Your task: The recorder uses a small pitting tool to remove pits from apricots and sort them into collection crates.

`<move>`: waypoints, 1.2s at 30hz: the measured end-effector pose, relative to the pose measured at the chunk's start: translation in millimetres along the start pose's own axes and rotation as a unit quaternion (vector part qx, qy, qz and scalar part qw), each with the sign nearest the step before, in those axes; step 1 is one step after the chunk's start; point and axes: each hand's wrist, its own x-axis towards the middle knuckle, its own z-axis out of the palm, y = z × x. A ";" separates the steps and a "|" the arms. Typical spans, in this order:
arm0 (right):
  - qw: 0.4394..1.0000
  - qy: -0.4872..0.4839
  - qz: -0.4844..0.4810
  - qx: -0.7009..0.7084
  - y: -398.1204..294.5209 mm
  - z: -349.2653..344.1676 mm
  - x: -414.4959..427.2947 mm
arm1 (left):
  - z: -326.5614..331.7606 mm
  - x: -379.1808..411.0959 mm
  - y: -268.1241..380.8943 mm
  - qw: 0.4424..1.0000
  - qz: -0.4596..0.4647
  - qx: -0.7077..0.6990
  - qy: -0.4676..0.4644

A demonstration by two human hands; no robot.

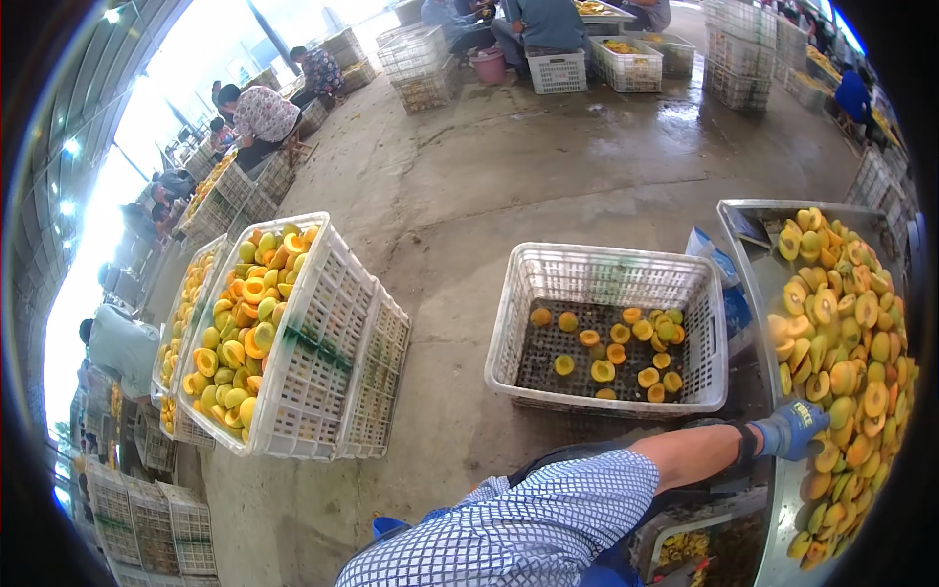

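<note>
My left hand (794, 431), in a blue work glove with a dark band at the wrist, reaches over the near edge of a metal table (748, 257) at the right. Its fingertips touch a heap of halved yellow stone fruit (843, 378), apparently peaches; whether they grip a piece is hidden. Left of the table stands a white plastic crate (609, 253), holding several scattered fruit halves (603, 370) on its dark bottom. My right hand is out of view. A checked sleeve (579, 491) covers my upper left arm.
Stacked white crates (330, 345), the top one full of fruit halves, stand at the left. A blue-and-white bag (722, 279) lies between crate and table. Another crate (660, 528) is below the table edge. Several people sit among crates behind; the concrete floor (455, 220) has wet patches.
</note>
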 end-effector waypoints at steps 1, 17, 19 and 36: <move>1.000 0.001 0.000 0.003 0.3 -1.0 0.2 | 0.1 -0.4 0.4 1.000 0.000 0.003 0.002; 1.000 -0.002 -0.002 0.002 -8.0 6.9 3.8 | -8.7 0.4 0.0 1.000 -0.002 -0.002 -0.002; 1.000 -0.005 -0.003 0.000 -10.0 4.5 4.9 | -10.7 -1.6 0.8 1.000 -0.002 -0.019 0.024; 0.966 0.047 -0.173 -0.184 -43.0 -85.5 -28.0 | 28.4 -103.6 19.5 0.710 -0.219 -0.669 -0.011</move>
